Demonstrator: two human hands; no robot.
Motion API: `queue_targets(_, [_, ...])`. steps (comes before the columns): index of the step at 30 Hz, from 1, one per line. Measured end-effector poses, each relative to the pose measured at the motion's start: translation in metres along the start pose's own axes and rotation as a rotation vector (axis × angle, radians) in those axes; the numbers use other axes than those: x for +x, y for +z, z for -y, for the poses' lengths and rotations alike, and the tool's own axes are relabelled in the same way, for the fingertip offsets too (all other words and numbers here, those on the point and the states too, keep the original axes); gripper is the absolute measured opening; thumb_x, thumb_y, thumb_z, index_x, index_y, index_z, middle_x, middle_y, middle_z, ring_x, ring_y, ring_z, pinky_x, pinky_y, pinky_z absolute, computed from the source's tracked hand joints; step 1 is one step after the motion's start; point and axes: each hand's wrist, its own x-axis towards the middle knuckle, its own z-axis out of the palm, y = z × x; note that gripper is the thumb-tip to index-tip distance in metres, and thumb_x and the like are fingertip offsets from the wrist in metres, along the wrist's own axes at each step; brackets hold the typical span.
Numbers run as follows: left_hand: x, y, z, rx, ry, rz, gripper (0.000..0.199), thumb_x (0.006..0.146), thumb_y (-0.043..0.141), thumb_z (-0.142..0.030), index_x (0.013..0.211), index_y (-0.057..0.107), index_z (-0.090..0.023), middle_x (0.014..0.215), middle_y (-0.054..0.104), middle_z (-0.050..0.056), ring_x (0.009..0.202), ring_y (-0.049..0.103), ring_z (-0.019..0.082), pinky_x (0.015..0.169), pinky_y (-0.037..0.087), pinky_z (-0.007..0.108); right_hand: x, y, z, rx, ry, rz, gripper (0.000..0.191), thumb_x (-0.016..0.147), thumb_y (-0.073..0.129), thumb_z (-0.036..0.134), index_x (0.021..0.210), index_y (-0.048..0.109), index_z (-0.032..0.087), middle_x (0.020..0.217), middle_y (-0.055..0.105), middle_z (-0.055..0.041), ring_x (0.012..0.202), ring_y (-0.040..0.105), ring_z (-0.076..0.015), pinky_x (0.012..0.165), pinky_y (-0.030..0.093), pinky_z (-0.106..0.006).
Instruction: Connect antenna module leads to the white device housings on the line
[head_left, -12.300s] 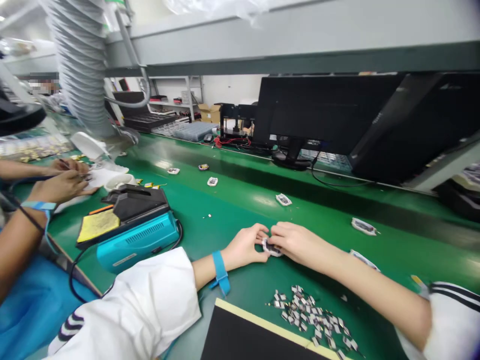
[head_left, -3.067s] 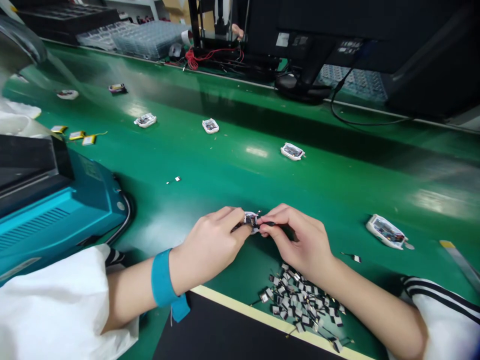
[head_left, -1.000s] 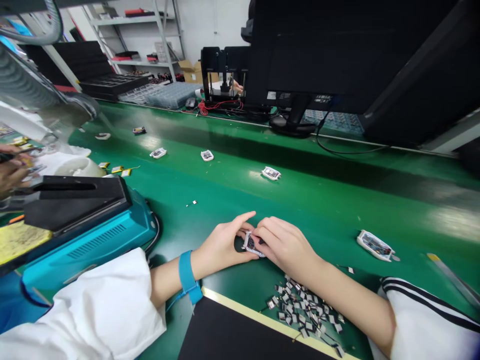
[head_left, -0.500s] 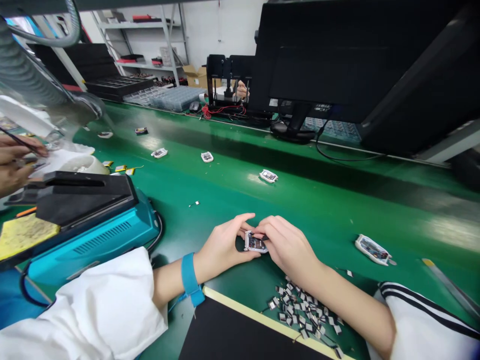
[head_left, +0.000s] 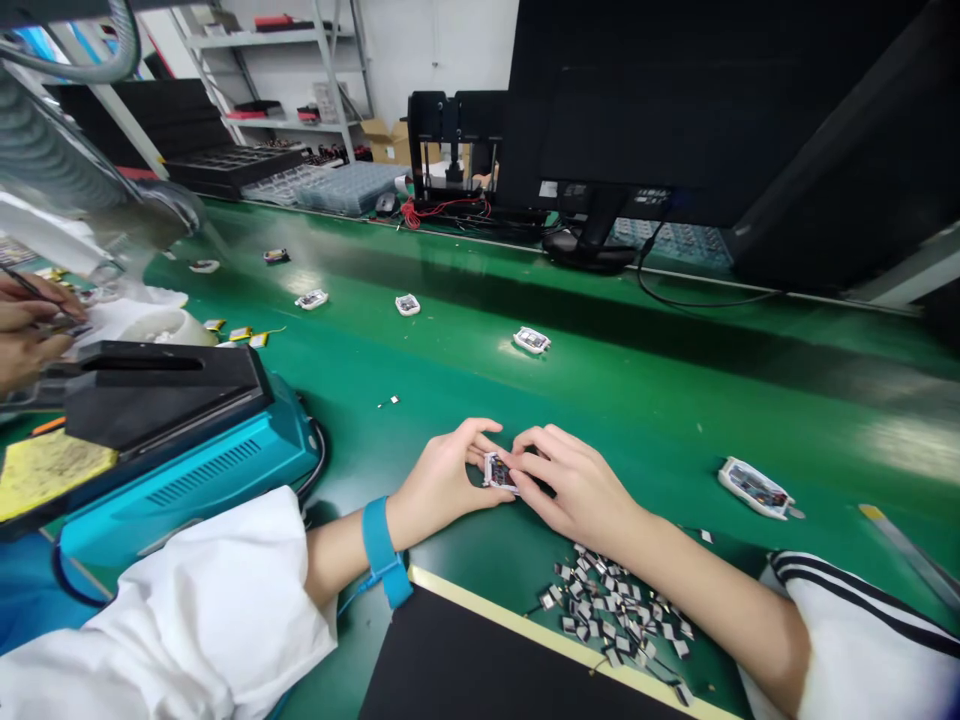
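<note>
A small white device housing [head_left: 498, 472] with a dark circuit board inside is held above the green bench. My left hand [head_left: 446, 474] grips it from the left, thumb below and fingers above, with a blue strap [head_left: 384, 550] around that wrist. At the housing's right end, the thumb and fingertips of my right hand [head_left: 576, 478] close on it and cover part of the board. Whether a small part sits under those fingertips cannot be seen. Under my right forearm lies a pile of small silver parts with dark leads [head_left: 615, 612].
Several similar housings lie about the bench, one at right [head_left: 756, 488] near tweezers [head_left: 909, 552]. A blue machine [head_left: 202, 470] stands left, near another person's hand [head_left: 30, 325]. A black mat [head_left: 480, 665] lies in front, and a monitor [head_left: 660, 110] stands behind.
The dark piece seen between my right fingers is no longer visible. My right fingers have spread a little and shifted over the board. The view has tilted slightly.
</note>
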Motion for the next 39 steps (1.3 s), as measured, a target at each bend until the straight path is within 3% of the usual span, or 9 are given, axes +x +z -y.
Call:
queue_targets(5, [0.001,0.0,0.001,-0.021,-0.042,0.009,0.056,0.058,0.071,-0.023,0.104,0.04,-0.017,0.087,0.06,0.002,0.074,0.061,0.012,0.071,0.051,0.026,-0.002,0.002,-0.002,0.014,-0.003,-0.064,0.02,0.082,0.043,0.021,0.091,0.06,0.016,0.084,0.059,-0.0041,0.072,0.046,-0.0121,0.065,0.041,-0.026])
queue_targets(10, [0.002,0.0,0.0,-0.023,-0.054,0.026,0.057,0.058,0.071,-0.022,0.105,0.04,-0.017,0.087,0.061,0.002,0.075,0.061,0.012,0.073,0.051,0.027,0.001,0.003,-0.001,-0.007,-0.003,-0.049,0.018,0.081,0.045,0.02,0.076,0.062,0.016,0.079,0.058,-0.004,0.069,0.045,-0.0121,0.062,0.04,-0.025])
queue_targets(17, [0.002,0.0,0.001,0.005,-0.04,0.03,0.059,0.055,0.073,-0.02,0.105,0.041,-0.016,0.085,0.06,0.002,0.076,0.061,0.013,0.073,0.051,0.026,0.007,0.005,-0.002,-0.042,-0.072,-0.11,0.016,0.081,0.046,0.02,0.074,0.059,0.014,0.07,0.058,-0.0029,0.065,0.045,-0.0112,0.062,0.039,-0.024])
queue_targets(26, [0.002,0.0,0.0,0.027,-0.022,0.021,0.061,0.053,0.073,-0.02,0.105,0.042,-0.015,0.085,0.059,0.002,0.075,0.06,0.013,0.073,0.051,0.026,0.019,-0.003,0.002,-0.298,-0.233,0.019,0.019,0.08,0.046,0.021,0.067,0.055,0.011,0.064,0.051,-0.0049,0.061,0.042,-0.0139,0.057,0.04,-0.027])
queue_targets(32, [0.002,0.001,0.003,0.002,0.003,0.006,0.059,0.052,0.073,-0.021,0.103,0.043,-0.016,0.084,0.058,0.001,0.075,0.059,0.014,0.072,0.051,0.026,0.03,-0.016,0.002,-0.328,-0.396,0.249,0.015,0.08,0.044,0.014,0.076,0.058,0.011,0.071,0.053,-0.0059,0.068,0.047,-0.0161,0.063,0.042,-0.029])
queue_targets(35, [0.002,0.004,0.006,-0.033,0.024,0.004,0.059,0.055,0.073,-0.023,0.105,0.042,-0.017,0.085,0.059,0.001,0.075,0.061,0.014,0.071,0.051,0.025,0.048,-0.034,-0.007,-0.115,-0.28,0.426,0.014,0.079,0.046,0.017,0.078,0.06,0.014,0.074,0.055,-0.0044,0.073,0.05,-0.0144,0.066,0.043,-0.026])
queue_targets(37, [0.003,0.006,0.009,-0.044,0.031,-0.002,0.062,0.055,0.073,-0.024,0.107,0.041,-0.016,0.087,0.06,0.002,0.076,0.061,0.014,0.071,0.051,0.026,0.076,-0.041,-0.016,-0.018,-0.056,0.481,0.011,0.077,0.05,0.02,0.081,0.06,0.016,0.078,0.057,-0.0025,0.075,0.052,-0.0122,0.069,0.042,-0.023])
queue_targets(39, [0.003,0.006,0.01,-0.03,0.037,-0.014,0.066,0.054,0.074,-0.026,0.109,0.04,-0.015,0.088,0.06,0.004,0.077,0.061,0.016,0.072,0.051,0.028,0.118,-0.035,-0.024,-0.059,0.197,0.434,0.014,0.078,0.049,0.023,0.085,0.059,0.016,0.08,0.059,-0.002,0.074,0.054,-0.0113,0.071,0.043,-0.023])
